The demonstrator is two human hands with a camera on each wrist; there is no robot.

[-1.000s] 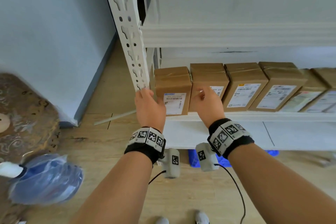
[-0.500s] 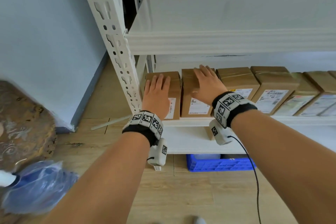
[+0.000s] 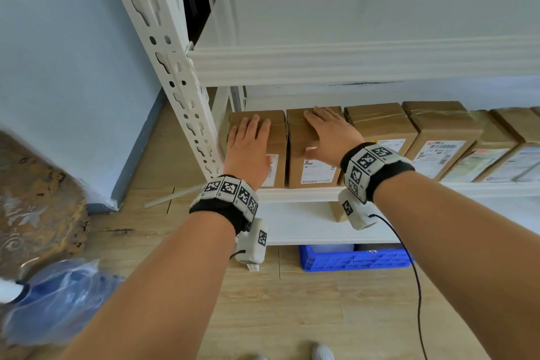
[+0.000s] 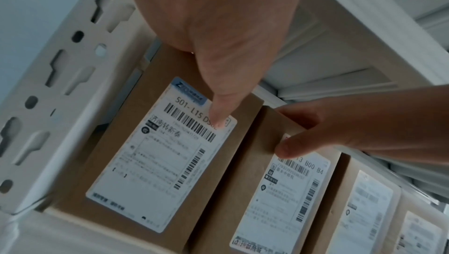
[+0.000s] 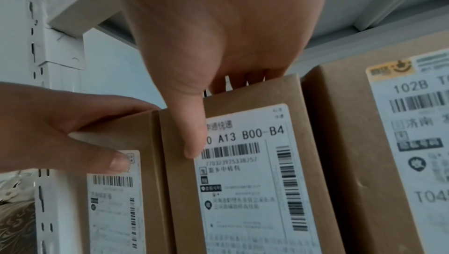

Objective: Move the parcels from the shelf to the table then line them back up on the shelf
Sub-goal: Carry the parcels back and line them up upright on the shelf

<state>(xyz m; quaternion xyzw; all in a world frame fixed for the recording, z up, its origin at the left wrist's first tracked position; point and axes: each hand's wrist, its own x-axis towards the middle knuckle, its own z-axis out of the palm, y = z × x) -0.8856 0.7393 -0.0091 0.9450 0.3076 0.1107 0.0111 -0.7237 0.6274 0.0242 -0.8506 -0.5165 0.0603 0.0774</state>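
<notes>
Left to right: the white shelf (image 3: 292, 193) had a row of brown parcels standing side by side, labels facing out. The left hand (image 3: 248, 149) lay over the top of the end parcel (image 3: 277, 137) by the upright post (image 3: 163, 47), fingers on top and thumb pressed down on its label, so gripping it. The right hand (image 3: 330, 137) clamped the second parcel (image 3: 301, 155) the same way. More parcels (image 3: 444, 131) sat further right, untouched.
</notes>
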